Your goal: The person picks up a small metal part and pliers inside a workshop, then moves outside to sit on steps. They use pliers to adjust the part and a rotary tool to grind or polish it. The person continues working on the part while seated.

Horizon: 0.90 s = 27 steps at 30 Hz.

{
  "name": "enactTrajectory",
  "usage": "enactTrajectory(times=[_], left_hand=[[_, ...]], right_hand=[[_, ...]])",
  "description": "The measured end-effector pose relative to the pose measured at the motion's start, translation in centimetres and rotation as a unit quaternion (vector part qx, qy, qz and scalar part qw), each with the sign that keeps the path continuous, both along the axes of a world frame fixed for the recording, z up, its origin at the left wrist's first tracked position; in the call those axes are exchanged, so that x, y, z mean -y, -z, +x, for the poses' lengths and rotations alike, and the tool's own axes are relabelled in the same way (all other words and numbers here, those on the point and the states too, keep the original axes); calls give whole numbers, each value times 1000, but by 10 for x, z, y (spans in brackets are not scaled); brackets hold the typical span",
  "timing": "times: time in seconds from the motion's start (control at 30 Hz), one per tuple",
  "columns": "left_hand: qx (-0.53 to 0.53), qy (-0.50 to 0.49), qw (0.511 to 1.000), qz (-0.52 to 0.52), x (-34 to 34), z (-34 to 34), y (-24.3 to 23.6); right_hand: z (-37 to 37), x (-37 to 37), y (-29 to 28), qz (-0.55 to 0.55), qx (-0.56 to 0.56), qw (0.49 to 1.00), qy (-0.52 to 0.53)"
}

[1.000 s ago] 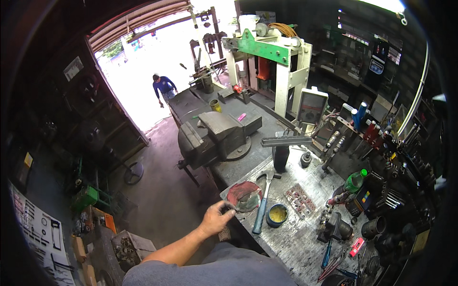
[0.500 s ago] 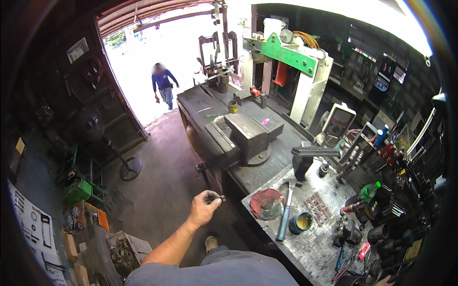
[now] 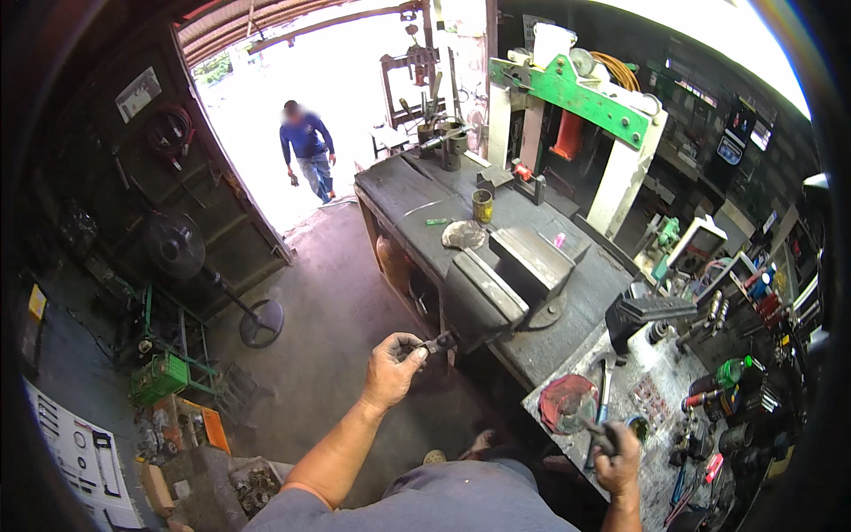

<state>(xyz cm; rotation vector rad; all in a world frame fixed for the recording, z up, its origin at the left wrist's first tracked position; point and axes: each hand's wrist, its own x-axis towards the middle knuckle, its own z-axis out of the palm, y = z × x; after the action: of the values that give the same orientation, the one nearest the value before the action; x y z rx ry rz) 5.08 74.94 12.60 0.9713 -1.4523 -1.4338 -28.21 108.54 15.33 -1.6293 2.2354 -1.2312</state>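
Note:
My left hand [image 3: 393,371] pinches a small dark metal part [image 3: 436,343] between thumb and fingers, over the floor just left of the large bench vise [image 3: 487,288]. Over the metal-topped table at right, my right hand [image 3: 618,461] is closed round a dark-handled tool [image 3: 605,438]. This tool's pale far end points toward a red and grey bundle, perhaps a rag [image 3: 565,399]; its exact kind I cannot make out. Behind it lies a hammer [image 3: 607,377], its handle partly covered. A round tin [image 3: 636,426] stands close beside my right hand.
The dark workbench [image 3: 417,191] bears a yellow tin [image 3: 482,206] and a green-handled tool [image 3: 436,222]. Tools crowd the right side around a green bottle [image 3: 732,372]. A green press frame [image 3: 576,102] stands behind. A pedestal fan [image 3: 177,241] is at left. Another person [image 3: 307,146] walks near the doorway.
My right hand has come in over the table, now holding the dark-handled tool. My left hand has moved slightly up and right with the metal part. The other person is closer; the view has shifted.

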Motion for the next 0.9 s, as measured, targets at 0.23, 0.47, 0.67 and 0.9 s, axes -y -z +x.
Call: enactTrajectory(times=[0.23,0.47,0.67,0.9], left_hand=[[-49,-58,996,42,58,-14,13],[-43,-76,995,53,117,-19,10],[22,38,999,-23,178,-64,11],[51,176,983,-30,241,-132,3]], right_hand=[[-22,123,27,46,215,971,-92],[-43,239,12,-139,488,834,-217],[-45,262,-17,-155,479,848,-164],[-23,278,-29,-106,381,916,-65]])
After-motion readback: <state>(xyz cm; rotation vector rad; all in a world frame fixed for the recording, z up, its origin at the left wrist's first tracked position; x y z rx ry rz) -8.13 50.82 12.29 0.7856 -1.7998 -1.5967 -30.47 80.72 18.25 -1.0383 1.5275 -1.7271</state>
